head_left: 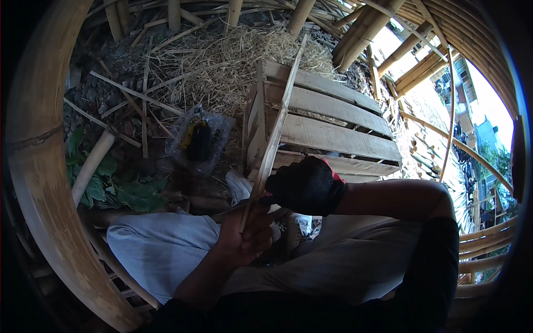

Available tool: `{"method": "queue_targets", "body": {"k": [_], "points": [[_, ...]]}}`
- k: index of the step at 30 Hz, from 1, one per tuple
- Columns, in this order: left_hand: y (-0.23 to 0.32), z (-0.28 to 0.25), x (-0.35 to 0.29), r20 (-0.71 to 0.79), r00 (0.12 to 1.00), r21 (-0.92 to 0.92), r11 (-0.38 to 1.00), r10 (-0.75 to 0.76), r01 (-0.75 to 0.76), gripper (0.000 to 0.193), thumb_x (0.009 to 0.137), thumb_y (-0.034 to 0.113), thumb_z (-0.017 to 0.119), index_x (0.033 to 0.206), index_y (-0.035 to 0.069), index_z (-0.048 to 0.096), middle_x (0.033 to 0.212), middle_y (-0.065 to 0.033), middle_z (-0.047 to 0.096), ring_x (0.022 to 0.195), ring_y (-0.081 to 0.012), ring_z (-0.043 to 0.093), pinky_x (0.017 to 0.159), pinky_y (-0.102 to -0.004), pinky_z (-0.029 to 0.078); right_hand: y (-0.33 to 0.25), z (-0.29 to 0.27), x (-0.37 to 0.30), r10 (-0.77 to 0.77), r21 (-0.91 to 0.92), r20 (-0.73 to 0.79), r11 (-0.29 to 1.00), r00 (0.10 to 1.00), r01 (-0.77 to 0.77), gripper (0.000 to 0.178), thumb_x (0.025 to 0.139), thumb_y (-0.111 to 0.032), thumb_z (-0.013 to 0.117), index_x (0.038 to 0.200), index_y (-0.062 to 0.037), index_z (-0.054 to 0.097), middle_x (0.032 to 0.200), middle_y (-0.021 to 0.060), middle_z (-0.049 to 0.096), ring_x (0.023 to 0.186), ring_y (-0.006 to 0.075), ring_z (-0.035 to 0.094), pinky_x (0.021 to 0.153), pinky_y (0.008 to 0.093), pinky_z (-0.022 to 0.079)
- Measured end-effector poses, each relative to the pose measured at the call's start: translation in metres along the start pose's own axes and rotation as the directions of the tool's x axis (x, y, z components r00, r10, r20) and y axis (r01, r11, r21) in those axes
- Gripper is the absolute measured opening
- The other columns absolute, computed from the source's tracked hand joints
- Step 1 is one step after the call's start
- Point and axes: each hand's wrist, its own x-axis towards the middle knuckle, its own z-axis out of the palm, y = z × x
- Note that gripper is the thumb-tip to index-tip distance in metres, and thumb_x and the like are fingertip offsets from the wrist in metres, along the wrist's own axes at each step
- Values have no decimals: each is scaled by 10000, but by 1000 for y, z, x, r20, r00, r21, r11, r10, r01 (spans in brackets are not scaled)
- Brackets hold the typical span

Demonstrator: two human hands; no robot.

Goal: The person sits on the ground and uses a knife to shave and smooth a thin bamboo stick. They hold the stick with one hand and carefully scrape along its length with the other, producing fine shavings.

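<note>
A long, pale split bamboo strip (282,111) slants up and away from my lap, across the corner of a wooden slatted crate (327,127). My bare left hand (242,236) is closed around the strip's near end. My right hand (308,186), in a black glove with red edging, is closed beside the strip, just above my left hand. Its fingers come close to the strip, and whatever they hold is hidden in shadow. My legs are bent to either side, with light shoes (237,186) showing between them.
Left of the crate lies a clear plastic bag (200,139) with a black and yellow thing inside. Straw (222,72) and loose bamboo pieces cover the ground beyond. A thick bamboo pole (44,166) curves along the left; green leaves (133,191) grow near it. Bamboo posts (363,33) stand at the back.
</note>
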Motion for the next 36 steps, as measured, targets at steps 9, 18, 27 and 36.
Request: {"method": "queue_targets", "body": {"k": [9, 18, 27, 36], "points": [[-4, 4, -2, 93, 995, -109, 993, -35, 45, 311, 1068, 297, 291, 932, 122, 508, 508, 10, 430, 341, -114, 387, 343, -251, 331, 45, 5, 8, 312, -254, 30, 921, 950, -294, 217, 976, -367, 570, 922, -177, 661, 748, 37, 647, 655, 251, 678, 522, 409, 514], [-4, 17, -5, 34, 999, -56, 998, -18, 20, 326, 1069, 326, 282, 866, 175, 487, 476, 18, 364, 309, -114, 294, 308, -258, 247, 59, -10, 4, 381, -106, 113, 923, 917, -370, 290, 1016, -371, 507, 1098, -143, 666, 940, 89, 695, 820, 286, 707, 659, 427, 556], [0, 11, -4, 49, 998, -111, 992, -49, 54, 306, 1065, 320, 311, 875, 172, 499, 488, 22, 377, 321, -102, 308, 309, -242, 276, 3, -2, 0, -13, 59, -40, 998, 999, 16, 209, 909, -376, 674, 879, -170, 690, 770, 36, 662, 678, 235, 679, 570, 391, 518], [-13, 16, -3, -8, 994, -69, 991, -112, 112, 312, 1057, 310, 266, 861, 179, 470, 490, 22, 374, 329, -110, 317, 327, -264, 278, 77, 7, 1, 106, -216, 3, 971, 994, -103, 229, 995, -382, 552, 1028, -190, 672, 769, 10, 667, 695, 203, 697, 533, 368, 529]]}}
